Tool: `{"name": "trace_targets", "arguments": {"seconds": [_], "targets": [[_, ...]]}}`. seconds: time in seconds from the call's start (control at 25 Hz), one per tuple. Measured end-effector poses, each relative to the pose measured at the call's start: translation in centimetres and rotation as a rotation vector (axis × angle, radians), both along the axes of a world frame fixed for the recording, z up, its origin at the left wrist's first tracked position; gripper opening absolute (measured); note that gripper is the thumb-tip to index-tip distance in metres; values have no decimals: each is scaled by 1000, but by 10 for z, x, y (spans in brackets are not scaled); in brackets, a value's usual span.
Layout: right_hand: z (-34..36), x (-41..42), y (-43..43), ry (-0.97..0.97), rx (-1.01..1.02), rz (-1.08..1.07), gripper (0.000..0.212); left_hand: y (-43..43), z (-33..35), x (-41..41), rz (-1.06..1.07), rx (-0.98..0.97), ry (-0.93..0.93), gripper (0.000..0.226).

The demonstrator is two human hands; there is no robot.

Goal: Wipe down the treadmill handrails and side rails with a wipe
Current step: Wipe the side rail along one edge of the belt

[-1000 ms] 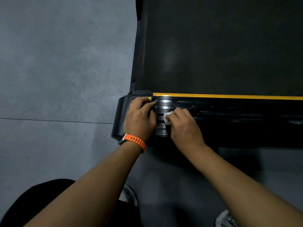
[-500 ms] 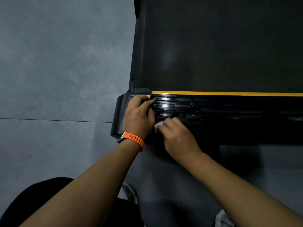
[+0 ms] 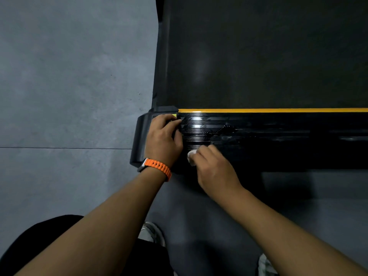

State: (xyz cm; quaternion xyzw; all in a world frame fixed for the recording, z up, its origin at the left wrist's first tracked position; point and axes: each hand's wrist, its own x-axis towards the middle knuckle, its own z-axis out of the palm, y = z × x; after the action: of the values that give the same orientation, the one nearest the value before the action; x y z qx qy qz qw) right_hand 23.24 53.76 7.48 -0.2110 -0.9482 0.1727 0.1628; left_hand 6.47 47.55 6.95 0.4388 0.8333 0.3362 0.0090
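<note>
Looked straight down: grey floor (image 3: 69,86) left, broad dark treadmill belt (image 3: 258,52) far right. Picked out the glossy ribbed side rail (image 3: 278,136) along the belt's near edge, under a yellow stripe (image 3: 278,110). Spotted the left hand (image 3: 162,139) braced on the rail's left end by the end cap (image 3: 140,136), fingers bent, orange watch strap (image 3: 159,166) at the wrist; gripping or only leaning, could not tell. Caught the right hand (image 3: 215,168) just beside it, pinching a small white wipe (image 3: 191,156) against the rail's near edge. Judged the wipe soft, light, limp, likely damp; best kept bunched under the fingertips.
</note>
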Motion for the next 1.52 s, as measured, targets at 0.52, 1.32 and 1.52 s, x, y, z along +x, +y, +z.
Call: {"name": "trace_targets", "arguments": {"seconds": [0.52, 1.32, 1.52], "targets": [[-4, 29, 16, -7, 59, 11, 26, 1, 1, 0, -13, -30, 8, 25], [-8, 11, 63, -65, 43, -71, 23, 8, -2, 2, -462, -136, 235, 42], [-4, -3, 75, -58, 44, -22, 19, 8, -4, 1, -469, -127, 221, 40]]}}
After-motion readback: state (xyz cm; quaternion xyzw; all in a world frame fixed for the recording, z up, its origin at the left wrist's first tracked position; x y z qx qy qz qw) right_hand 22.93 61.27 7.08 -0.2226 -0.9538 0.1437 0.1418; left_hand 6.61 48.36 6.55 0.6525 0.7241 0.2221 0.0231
